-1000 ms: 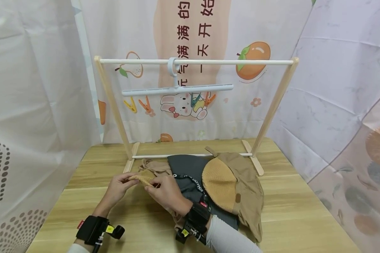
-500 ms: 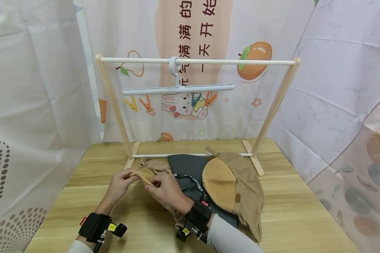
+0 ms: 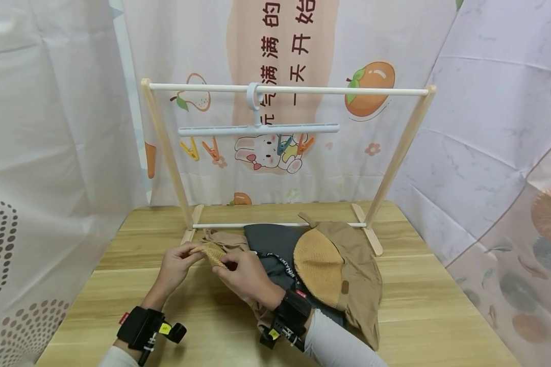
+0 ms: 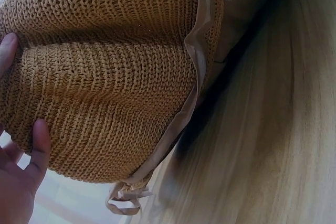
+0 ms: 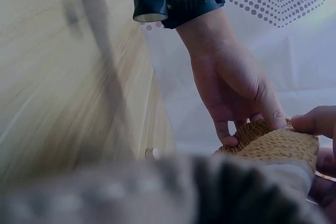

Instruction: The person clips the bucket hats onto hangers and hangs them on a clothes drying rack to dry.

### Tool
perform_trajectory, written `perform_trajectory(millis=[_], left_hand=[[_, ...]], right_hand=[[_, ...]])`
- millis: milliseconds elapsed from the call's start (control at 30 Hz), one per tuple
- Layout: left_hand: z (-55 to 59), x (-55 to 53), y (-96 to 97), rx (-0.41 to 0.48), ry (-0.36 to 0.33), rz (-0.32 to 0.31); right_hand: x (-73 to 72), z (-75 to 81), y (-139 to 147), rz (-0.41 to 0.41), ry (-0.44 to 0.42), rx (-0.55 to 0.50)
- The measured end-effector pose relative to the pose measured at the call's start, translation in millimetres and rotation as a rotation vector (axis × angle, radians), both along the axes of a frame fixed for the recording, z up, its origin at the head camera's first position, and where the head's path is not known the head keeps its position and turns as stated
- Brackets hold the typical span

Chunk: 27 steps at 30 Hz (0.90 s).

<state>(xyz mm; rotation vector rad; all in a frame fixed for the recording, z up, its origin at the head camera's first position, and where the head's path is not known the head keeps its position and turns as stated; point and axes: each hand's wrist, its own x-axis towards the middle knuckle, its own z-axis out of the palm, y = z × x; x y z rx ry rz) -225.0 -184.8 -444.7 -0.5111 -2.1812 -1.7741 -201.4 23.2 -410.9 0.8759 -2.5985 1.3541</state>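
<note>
Two ochre knitted pieces (image 3: 318, 266), four clips (image 3: 193, 152), one hanger (image 3: 298, 129), one rack (image 3: 400, 155)

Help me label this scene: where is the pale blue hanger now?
In the head view, the pale blue hanger hangs from the white top rod, slightly left of the rod's middle; a yellow clip shows just under the hanger's left end.

From over here I'm seeing black wrist-worn camera units (image 3: 136, 327), each showing a red tag (image 3: 124, 318) and a yellow label (image 3: 165, 328), while pale grey sleeves (image 3: 337, 342) are ending just behind.
</note>
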Motion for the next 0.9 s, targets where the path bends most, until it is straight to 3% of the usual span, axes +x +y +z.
perform_trajectory(millis=[300, 633, 900], left_hand=[[1.2, -0.4, 3.5, 0.030, 0.036, 0.017], [5.2, 2.2, 7.7, 0.053, 0.011, 0.064], [14.0, 1.3, 11.1, 0.053, 0.069, 0.075]], right_hand=[[-2.3, 2.4, 5, 0.045, -0.004, -0.009], [-4.1, 9.3, 10, 0.092, -0.034, -0.006], [-6.0, 19.3, 15, 0.133, -0.060, 0.005]])
